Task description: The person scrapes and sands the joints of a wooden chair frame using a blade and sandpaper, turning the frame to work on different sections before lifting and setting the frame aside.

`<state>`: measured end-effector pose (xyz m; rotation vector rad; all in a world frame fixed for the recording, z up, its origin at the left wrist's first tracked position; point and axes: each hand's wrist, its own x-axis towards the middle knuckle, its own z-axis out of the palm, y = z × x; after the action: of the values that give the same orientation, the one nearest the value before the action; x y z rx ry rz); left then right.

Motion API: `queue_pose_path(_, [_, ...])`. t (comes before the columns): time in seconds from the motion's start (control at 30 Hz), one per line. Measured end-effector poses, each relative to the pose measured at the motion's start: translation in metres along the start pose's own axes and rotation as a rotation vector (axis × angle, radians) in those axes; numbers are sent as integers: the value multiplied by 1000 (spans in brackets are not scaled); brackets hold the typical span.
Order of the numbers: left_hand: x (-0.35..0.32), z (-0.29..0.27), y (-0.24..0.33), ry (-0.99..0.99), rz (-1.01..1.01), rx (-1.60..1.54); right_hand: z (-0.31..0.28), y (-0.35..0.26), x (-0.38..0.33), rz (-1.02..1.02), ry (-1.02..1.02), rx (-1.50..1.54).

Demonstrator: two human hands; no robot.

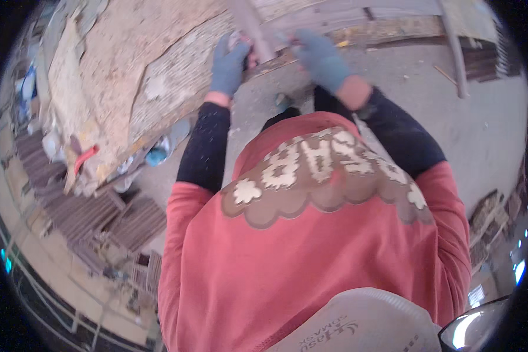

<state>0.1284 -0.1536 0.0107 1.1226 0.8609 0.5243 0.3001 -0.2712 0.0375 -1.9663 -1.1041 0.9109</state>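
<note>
My left hand (229, 66), in a blue-grey glove, is at the near edge of a worn workbench (185, 61). Its fingers are closed around a small crumpled pinkish cloth (252, 58), partly hidden by the glove. Just right of that hand, a brownish wooden bar (254, 26) slants down to the bench edge. On the bar's other side is my right hand (322, 61), in a matching glove. Its fingers are bent together near the bar and blurred; whatever they grip is too small to make out.
A long wooden rail (352, 14) runs across the back, with an upright post (453, 53) at right. A red tool handle (87, 157) lies on the bench's left corner. Stacked brown slats (79, 205) stand at left; a thin stick (444, 74) lies on the grey floor (416, 111).
</note>
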Motion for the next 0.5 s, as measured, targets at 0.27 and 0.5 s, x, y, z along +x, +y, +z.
queue_pose_path(0.27, [-11,3,3,42,37,-33,-16,-4,-24,-349,40,-105])
queue_pose_path(0.5, [-11,8,4,102,34,-14,-112,30,-56,8,118,197])
